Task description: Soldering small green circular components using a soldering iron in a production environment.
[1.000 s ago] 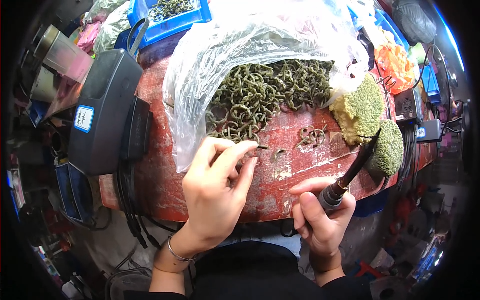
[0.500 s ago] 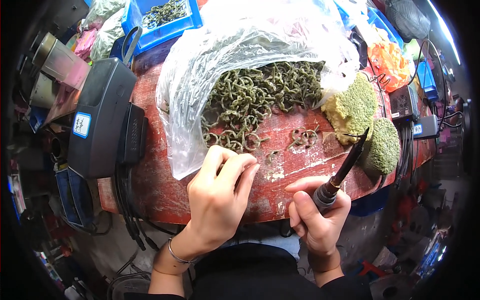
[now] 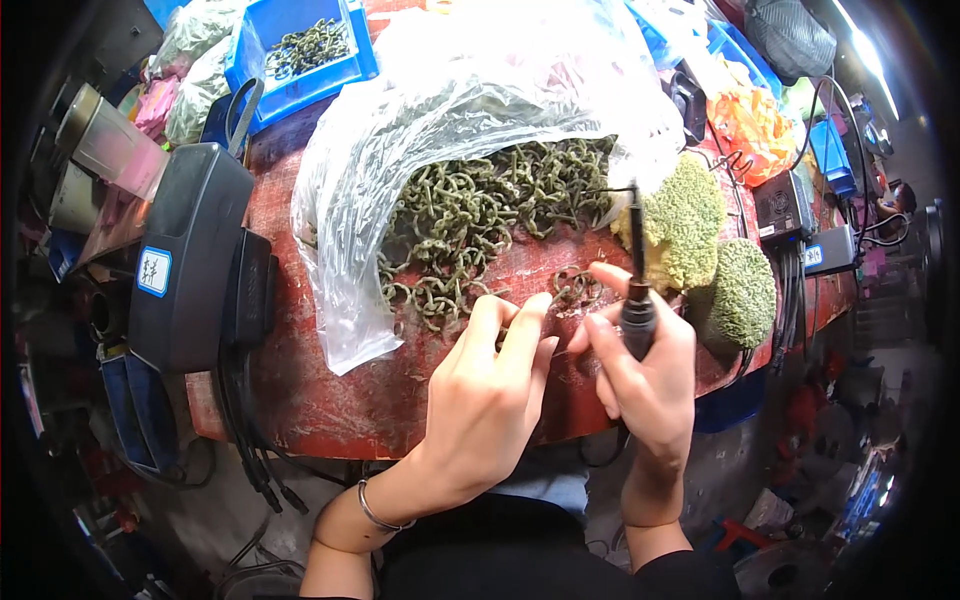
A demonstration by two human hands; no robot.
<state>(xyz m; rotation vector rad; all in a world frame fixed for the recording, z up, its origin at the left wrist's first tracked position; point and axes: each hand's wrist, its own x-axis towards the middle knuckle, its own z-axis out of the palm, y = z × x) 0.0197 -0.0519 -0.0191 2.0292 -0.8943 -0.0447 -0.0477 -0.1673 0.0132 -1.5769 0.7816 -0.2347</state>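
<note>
Now the right hand (image 3: 645, 375) grips an iron (image 3: 636, 290) upright, and the left hand (image 3: 490, 400), fingers pinched, touches rings (image 3: 440, 295) beside it.

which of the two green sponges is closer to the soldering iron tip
The larger, paler sponge, right beside the iron's tip; the darker round sponge sits farther right, near the table edge.

The left hand (image 3: 490, 395) covers whatever its fingertips pinch, so the piece there cannot be made out. The right hand (image 3: 640, 365) hides the lower grip of the soldering iron (image 3: 636, 285), whose thin tip is too fine to judge. The clear plastic bag (image 3: 450, 130) veils part of the pile of green rings (image 3: 480, 215). The blue bin (image 3: 300, 45) is cut off at the top edge. The right rim blurs into dark clutter.
</note>
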